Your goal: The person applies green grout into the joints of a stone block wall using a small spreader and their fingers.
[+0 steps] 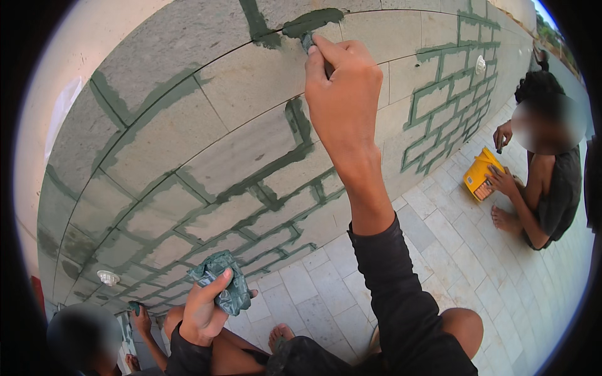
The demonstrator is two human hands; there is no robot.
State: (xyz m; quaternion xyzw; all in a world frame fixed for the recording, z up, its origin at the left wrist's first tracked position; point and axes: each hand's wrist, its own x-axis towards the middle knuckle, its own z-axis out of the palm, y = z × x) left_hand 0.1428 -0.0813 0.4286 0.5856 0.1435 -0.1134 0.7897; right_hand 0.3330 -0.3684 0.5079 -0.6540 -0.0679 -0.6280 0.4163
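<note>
My right hand (345, 94) reaches up to a pale stone-tile wall (276, 75). Its thumb and fingers pinch a small grey-green piece (307, 42), too covered to tell its kind, at the lower edge of a wet dark-green grout smear (313, 20) along a joint. Lower left, in front of the wall, my left hand (204, 310) is closed around a crumpled plastic bag (221, 282), green and shiny, apparently with green grout in it. Green grout lines (251, 182) follow many of the joints between the tiles.
To the right, a co-worker (552, 182) squats, one hand on a yellow bucket (480, 172). Another person's hand (143, 318) touches the wall at lower left. White round fittings (108, 277) stick out of the wall. Light paving (313, 294) lies below.
</note>
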